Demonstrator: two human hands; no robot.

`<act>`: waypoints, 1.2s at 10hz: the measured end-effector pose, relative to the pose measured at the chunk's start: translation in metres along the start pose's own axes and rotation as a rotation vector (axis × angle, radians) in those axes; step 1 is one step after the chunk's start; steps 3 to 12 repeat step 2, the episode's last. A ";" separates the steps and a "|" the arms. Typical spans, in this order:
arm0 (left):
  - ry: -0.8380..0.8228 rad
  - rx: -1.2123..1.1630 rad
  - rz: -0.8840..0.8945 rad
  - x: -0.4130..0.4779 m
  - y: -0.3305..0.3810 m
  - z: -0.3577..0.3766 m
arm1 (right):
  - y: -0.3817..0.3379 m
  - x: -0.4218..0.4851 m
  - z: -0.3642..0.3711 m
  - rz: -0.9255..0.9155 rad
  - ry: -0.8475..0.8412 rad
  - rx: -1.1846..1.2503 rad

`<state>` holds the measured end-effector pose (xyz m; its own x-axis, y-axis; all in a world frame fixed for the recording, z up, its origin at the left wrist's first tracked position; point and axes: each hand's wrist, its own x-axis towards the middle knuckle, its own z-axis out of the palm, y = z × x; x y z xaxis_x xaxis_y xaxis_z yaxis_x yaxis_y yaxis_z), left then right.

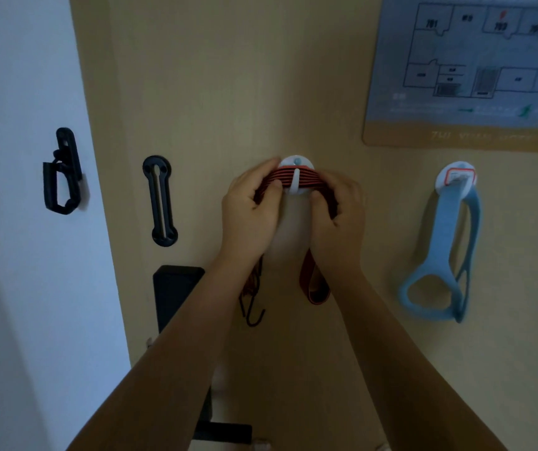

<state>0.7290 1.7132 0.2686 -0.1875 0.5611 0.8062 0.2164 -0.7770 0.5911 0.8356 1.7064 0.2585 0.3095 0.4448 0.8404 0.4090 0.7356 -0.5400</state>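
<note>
Between the hands (pixel 251 206) (pixel 339 209), striped strap (pixel 310 179) across hook (pixel 296 183)

Two arms noted, both bare, with uncovered skin all the way up to the wrist. The left forearm (pixel 170 353) comes in from below and left of the white hook (pixel 296 180), the right forearm (pixel 401 353) from below and right of it. Both are slim and narrow toward the hook. The left hand (pixel 251 206) sits just left of the hook, the right hand (pixel 339 209) just right of it. Wrists bare. Fingers slender, knuckles rounded. Light is dim, and finer detail is too blurred to record.
</note>
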 end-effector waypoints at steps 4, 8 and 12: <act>-0.010 0.007 -0.008 0.001 0.009 -0.011 | -0.007 0.002 -0.011 -0.012 0.000 -0.059; -0.010 0.007 -0.008 0.001 0.009 -0.011 | -0.007 0.002 -0.011 -0.012 0.000 -0.059; -0.010 0.007 -0.008 0.001 0.009 -0.011 | -0.007 0.002 -0.011 -0.012 0.000 -0.059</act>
